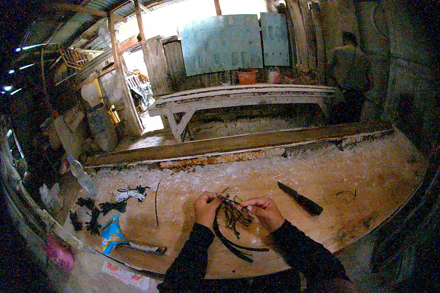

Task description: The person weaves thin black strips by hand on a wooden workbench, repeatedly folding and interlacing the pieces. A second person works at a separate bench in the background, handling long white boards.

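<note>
Near the front middle of the wooden table (298, 239), my left hand (208, 209) pinches one end of a tangled bunch of thin black cords (233, 215). My right hand (264, 211) grips the bunch's other side between thumb and fingertips. Below the hands, two thicker black strips (232, 244) curve down onto the tabletop. What exactly the fingertips hold is too small to make out. To the right lies a dark, tapering flat piece (300, 199), apart from my hand. A thin black strip (157, 202) lies left of my left hand.
Several black bundles (93, 215), a white cord bundle (130, 194), a blue packet (112, 234) and a knife-like tool (144, 247) lie on the left. A clear bottle (83, 177) is behind them. Beyond stand a long bench (239, 97) and another person (348, 73) at the right.
</note>
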Tool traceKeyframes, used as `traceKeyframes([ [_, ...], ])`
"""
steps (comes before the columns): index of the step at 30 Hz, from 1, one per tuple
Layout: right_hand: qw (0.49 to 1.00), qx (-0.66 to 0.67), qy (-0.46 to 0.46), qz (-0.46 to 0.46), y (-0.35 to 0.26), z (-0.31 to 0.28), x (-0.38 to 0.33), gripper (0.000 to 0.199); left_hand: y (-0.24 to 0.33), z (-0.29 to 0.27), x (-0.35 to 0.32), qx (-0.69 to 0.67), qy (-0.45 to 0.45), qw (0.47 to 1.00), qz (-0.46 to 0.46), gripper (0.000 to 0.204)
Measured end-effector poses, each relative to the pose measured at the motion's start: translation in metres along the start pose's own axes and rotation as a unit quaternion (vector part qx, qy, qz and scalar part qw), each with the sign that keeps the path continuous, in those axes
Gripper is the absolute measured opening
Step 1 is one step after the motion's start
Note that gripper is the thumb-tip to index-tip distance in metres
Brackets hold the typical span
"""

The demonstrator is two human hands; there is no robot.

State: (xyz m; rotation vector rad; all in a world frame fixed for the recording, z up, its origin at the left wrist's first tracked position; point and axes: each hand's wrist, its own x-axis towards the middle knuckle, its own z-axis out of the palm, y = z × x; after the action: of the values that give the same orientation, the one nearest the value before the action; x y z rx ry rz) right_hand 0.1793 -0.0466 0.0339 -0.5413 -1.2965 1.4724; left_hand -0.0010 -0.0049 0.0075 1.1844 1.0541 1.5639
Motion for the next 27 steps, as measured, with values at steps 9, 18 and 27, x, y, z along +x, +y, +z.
traceKeyframes([
  [9,0.998,-0.063,-0.007,0.002,-0.008,0.002,-0.001,0.022,0.031,0.008,-0.011,0.176,-0.031,0.984,-0.016,0.009],
  [18,0.996,-0.069,0.045,-0.038,-0.006,0.008,0.005,0.018,0.023,0.012,-0.013,0.114,-0.144,0.982,0.049,0.019],
  [27,0.964,-0.212,0.127,-0.101,0.000,0.003,0.010,0.031,0.010,0.021,-0.022,0.116,-0.266,0.952,0.101,0.023],
])
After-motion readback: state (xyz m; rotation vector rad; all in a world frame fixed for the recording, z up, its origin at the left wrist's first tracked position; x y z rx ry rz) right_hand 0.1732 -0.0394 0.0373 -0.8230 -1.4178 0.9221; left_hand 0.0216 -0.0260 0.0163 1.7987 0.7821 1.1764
